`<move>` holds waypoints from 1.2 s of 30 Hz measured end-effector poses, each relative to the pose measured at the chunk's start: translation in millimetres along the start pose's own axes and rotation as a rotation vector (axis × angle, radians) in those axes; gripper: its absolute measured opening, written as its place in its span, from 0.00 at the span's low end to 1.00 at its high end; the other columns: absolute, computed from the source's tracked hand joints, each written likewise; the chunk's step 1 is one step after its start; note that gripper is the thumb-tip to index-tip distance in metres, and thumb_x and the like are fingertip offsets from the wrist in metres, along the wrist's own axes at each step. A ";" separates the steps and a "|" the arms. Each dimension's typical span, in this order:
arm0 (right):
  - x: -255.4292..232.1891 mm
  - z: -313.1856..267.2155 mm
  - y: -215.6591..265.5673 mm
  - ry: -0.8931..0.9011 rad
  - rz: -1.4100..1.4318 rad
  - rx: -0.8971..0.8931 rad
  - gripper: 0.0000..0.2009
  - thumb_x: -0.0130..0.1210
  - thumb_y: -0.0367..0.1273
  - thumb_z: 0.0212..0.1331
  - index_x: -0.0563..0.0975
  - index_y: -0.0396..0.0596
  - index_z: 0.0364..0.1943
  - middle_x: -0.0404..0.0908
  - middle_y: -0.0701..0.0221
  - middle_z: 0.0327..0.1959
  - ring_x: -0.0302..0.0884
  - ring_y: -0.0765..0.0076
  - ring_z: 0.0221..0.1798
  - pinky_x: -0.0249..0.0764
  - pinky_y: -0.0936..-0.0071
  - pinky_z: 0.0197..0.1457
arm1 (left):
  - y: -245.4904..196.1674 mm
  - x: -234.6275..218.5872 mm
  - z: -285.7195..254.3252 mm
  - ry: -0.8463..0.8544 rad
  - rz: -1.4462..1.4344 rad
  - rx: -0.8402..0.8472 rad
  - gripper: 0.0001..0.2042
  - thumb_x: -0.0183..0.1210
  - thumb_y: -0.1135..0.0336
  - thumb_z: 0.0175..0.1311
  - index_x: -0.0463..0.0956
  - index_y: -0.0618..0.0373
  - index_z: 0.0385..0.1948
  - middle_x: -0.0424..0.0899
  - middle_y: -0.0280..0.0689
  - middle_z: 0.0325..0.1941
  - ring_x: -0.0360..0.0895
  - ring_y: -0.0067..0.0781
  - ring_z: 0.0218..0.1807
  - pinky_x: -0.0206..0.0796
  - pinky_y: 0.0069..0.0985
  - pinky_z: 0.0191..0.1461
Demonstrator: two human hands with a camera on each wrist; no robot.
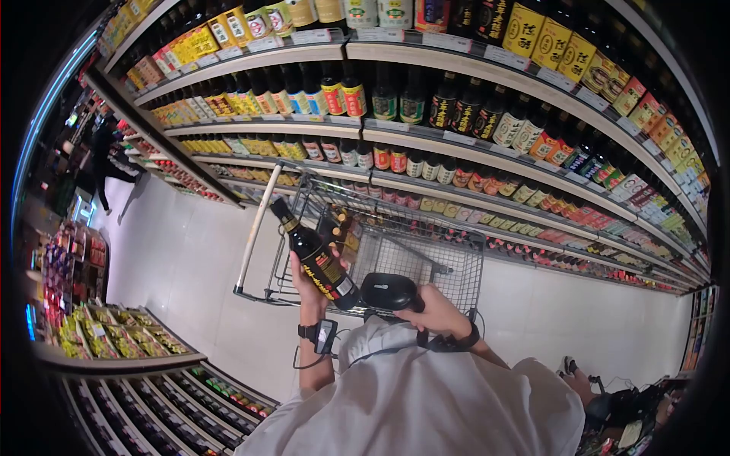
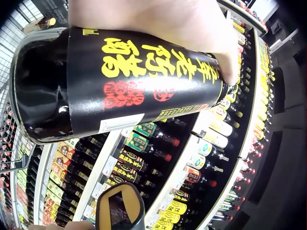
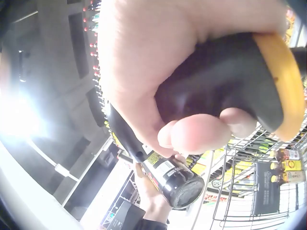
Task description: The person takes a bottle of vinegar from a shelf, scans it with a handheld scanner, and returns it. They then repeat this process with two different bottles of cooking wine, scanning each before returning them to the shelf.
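Bottle (image 1: 315, 258) scanning tip, working outward from the person's chest: the right hand (image 1: 437, 311) sits closest in, fingers wrapped tight around the black handheld scanner (image 1: 389, 291), whose head points toward the bottle. Just left of the scanner, the left hand (image 1: 308, 285) is clamped around the lower body of the dark bottle, which tilts with its neck up and away, above the near edge of the shopping cart (image 1: 426, 262). I'd say the trick is turning the bottle so the white barcode patch (image 2: 120, 123) faces the scanner; the thumb seems to sit clear of it. Hold both steady. Beyond the bottle, the cart already holds a few bottles, and past that run the shelves (image 1: 456, 144) of sauce bottles.
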State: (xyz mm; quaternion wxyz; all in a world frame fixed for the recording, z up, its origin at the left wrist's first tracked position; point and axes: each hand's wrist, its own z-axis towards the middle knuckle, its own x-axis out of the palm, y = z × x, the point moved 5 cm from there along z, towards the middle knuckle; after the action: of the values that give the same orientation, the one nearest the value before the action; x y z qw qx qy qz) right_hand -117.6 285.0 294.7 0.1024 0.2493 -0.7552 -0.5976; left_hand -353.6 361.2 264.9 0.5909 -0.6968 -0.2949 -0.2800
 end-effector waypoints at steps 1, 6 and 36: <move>-1.2 -0.1 2.5 0.007 -0.012 -0.004 0.15 0.64 0.35 0.57 0.79 0.35 0.41 0.79 0.70 0.15 0.76 0.77 0.13 0.73 0.76 0.21 | -0.4 3.3 -0.3 -0.025 -0.007 0.006 0.36 0.33 0.29 0.69 0.70 0.57 0.53 0.78 0.44 0.36 0.80 0.44 0.33 0.76 0.36 0.37; -2.5 2.4 8.1 0.031 -0.076 -0.045 0.17 0.64 0.36 0.57 0.79 0.36 0.44 0.79 0.69 0.14 0.78 0.73 0.13 0.75 0.76 0.23 | 2.4 1.1 3.1 -0.014 0.020 -0.008 0.37 0.34 0.29 0.69 0.69 0.57 0.54 0.78 0.44 0.36 0.80 0.44 0.33 0.75 0.37 0.37; -61.4 55.8 -328.4 -0.319 0.706 0.172 0.07 0.60 0.31 0.57 0.76 0.43 0.29 0.79 0.62 0.26 0.82 0.62 0.32 0.79 0.62 0.36 | 52.8 -21.2 -19.1 -0.211 0.148 -0.237 0.34 0.42 0.31 0.68 0.76 0.58 0.45 0.83 0.42 0.35 0.83 0.43 0.31 0.79 0.37 0.37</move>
State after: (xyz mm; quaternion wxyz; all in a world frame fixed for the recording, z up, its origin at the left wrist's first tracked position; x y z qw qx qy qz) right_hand -7.0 310.1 -24.4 0.1619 -0.1138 -0.8482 -0.4914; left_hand -329.4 333.9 217.2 0.4892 -0.8071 -0.2679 -0.1937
